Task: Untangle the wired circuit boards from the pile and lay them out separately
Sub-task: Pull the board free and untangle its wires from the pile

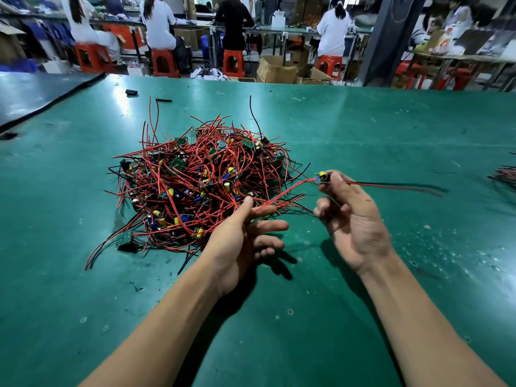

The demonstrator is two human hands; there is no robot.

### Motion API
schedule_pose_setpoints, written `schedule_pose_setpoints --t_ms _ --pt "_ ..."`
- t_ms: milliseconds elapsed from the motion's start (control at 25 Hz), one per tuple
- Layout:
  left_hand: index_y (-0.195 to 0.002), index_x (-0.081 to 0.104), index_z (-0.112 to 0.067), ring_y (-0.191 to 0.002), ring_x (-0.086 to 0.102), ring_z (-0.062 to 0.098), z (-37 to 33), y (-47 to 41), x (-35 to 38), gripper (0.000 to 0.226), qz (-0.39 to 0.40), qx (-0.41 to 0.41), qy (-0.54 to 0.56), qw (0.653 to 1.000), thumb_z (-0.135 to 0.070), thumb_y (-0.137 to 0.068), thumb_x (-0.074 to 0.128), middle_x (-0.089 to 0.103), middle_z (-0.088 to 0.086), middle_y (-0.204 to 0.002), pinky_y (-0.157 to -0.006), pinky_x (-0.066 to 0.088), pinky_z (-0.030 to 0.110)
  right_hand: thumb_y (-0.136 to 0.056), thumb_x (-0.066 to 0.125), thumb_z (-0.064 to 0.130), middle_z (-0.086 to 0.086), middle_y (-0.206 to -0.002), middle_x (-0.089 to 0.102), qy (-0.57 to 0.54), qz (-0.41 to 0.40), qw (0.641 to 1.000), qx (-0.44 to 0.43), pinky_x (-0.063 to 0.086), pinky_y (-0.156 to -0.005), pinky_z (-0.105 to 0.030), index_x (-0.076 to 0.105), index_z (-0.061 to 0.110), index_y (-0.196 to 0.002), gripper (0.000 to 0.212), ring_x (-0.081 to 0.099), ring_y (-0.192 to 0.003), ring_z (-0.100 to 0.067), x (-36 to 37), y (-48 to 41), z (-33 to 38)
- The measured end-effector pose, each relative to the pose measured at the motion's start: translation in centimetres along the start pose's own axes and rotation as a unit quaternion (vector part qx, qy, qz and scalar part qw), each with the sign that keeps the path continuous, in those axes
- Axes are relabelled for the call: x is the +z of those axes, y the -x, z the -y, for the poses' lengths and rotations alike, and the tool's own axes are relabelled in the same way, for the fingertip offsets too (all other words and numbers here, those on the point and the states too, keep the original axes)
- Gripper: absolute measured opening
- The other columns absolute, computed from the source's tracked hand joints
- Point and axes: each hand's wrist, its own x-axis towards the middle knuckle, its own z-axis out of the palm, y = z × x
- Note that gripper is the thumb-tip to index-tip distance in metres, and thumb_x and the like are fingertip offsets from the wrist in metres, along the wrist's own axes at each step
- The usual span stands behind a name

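Observation:
A tangled pile (201,177) of small green circuit boards with red and black wires lies on the green table mat (363,129). My right hand (351,219) pinches one small circuit board (324,176) between thumb and forefinger, lifted just right of the pile; its red and black wires trail right in a blur and left into the pile. My left hand (245,238) sits at the pile's near right edge, thumb and forefinger pinching red wires (268,203), other fingers spread.
A few separated wired boards (506,177) lie at the far right edge. Two small black parts (131,92) sit behind the pile. A darker mat (36,93) overlaps the far left. Seated people, orange stools and cardboard boxes fill the background.

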Motion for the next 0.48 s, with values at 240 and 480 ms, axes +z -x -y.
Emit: schedule_pose_setpoints --t_ms 240,480 --pt "-0.112 0.068 -0.011 -0.072 0.071 0.016 0.3 -0.1 0.3 0.051 0.017 0.016 -0.025 0.999 -0.055 -0.089 0.053 0.076 0.006 -0.100 -0.062 0.053 0.025 -0.077 0.086 0.021 0.001 -0.083 0.073 0.205 -0.032 0.963 -0.172 0.051 -0.058 -0.021 0.064 0.020 -0.095 0.028 0.062 -0.063 -0.011 0.7 0.9 -0.6" --pt "-0.103 0.075 -0.009 -0.078 0.072 0.019 0.2 0.1 0.6 0.044 0.031 0.074 -0.007 0.997 -0.044 -0.079 0.064 0.075 0.011 -0.097 -0.064 0.057 0.025 -0.071 0.088 0.014 0.010 -0.086 0.061 0.500 0.114 0.794 -0.327 0.039 -0.072 -0.011 0.065 0.020 -0.095 0.034 0.054 -0.076 0.003 1.9 2.3 -2.1"
